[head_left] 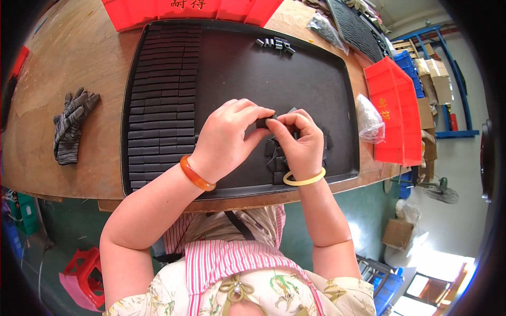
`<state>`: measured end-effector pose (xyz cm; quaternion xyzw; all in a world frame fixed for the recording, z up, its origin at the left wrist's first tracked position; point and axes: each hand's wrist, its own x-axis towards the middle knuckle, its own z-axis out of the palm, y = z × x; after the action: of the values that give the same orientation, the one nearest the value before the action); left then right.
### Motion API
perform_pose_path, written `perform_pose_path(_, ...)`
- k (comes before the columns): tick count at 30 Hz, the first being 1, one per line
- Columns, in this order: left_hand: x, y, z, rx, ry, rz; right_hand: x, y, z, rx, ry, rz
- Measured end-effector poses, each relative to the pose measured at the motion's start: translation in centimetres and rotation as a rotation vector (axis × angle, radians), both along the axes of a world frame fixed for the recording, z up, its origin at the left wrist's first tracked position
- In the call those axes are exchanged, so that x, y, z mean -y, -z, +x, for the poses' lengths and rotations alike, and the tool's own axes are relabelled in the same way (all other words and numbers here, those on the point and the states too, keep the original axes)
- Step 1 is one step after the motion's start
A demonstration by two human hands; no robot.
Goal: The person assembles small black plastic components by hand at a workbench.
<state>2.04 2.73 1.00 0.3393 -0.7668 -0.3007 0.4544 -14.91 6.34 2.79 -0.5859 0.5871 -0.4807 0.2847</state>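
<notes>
Wooden table bears a black tray. Near side, right: loose black pieces, heaped partly beneath the right hand. Left hand: thumb and forefinger pinching a small black block above the tray; right thumb and fingers pinching its right end. Tray's left: black blocks in tight rows. Far side: small silvery pieces. Beyond: red bin.

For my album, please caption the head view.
Left hand and right hand hold a small dark piece over a black tray with rows of black blocks.
</notes>
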Motion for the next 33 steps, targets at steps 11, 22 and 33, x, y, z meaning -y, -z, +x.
perform_pose_path(11, 3.7, -2.0, 3.8, -0.35, -0.539, -0.165, 1.1, 3.3, 4.3, 0.083, -0.169, 0.304)
perform_pose_path(22, 3.4, -1.9, 3.6, -0.368, -0.489, -0.179, 2.4, 2.6, 6.8, -0.478, -0.209, 0.281)
perform_pose_path(33, 2.9, -1.6, 3.5, -0.457, -0.398, -0.014, -2.8, -2.2, -6.2, -0.699, 0.102, 0.22)
